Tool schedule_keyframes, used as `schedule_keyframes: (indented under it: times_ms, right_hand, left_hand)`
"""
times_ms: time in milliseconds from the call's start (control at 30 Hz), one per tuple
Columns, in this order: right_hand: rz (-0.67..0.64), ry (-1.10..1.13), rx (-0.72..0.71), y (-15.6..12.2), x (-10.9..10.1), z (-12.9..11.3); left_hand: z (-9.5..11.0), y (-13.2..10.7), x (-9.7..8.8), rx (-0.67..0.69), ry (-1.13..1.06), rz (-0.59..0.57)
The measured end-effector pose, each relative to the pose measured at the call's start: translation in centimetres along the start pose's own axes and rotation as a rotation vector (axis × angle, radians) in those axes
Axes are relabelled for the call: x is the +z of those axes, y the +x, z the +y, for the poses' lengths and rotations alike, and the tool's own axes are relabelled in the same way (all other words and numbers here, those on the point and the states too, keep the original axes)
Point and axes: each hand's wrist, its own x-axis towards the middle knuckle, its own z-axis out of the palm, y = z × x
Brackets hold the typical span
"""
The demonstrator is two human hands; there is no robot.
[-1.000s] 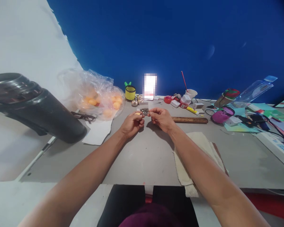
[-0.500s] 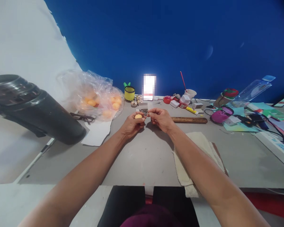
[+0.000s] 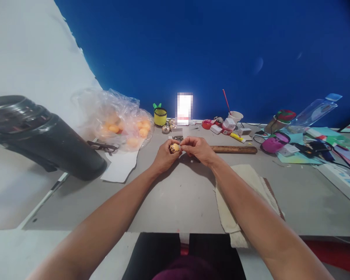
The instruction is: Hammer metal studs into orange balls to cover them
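In my left hand [image 3: 165,156] is a small yellow-orange ball [image 3: 175,147], with dark spots or bits showing on its side; the fingers curl round it. My right hand [image 3: 198,149] meets it from the right, thumb and forefinger pinched together at the ball's edge. Whatever sits between those fingertips is too small to make out. Just beyond the hands lies a little heap of dark, shiny bits [image 3: 177,138] on a pale sheet. Farther back are several patterned balls [image 3: 166,128] beside a yellow-green pot [image 3: 160,116].
A clear plastic bag of orange balls [image 3: 113,128] and a large dark flask [image 3: 46,136] stand left. A wooden stick [image 3: 236,149] and folded cloth [image 3: 245,182] lie right. At the back are a lit phone [image 3: 184,109], a paper cup [image 3: 235,116] and a yellow tube [image 3: 237,137].
My left hand has turned the ball, so dark spots now show on it. Both hands have come slightly closer to me, and the right fingertips now meet the ball.
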Motion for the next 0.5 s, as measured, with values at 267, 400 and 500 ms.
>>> schedule_keyframes:
  times_ms: [267,400,500]
  right_hand:
    - [-0.072,-0.121,0.031,-0.6,0.5,-0.8]
    - [-0.010,-0.126,0.019,-0.4,0.1,-0.7]
    - [0.053,-0.092,0.007,-0.1,-0.5,-0.5]
  left_hand:
    - [0.0,-0.1,-0.1,0.025,-0.026,-0.015]
    - [0.2,-0.2,0.0,-0.068,-0.154,-0.020]
    - [0.1,-0.2,0.3,-0.183,-0.356,-0.085]
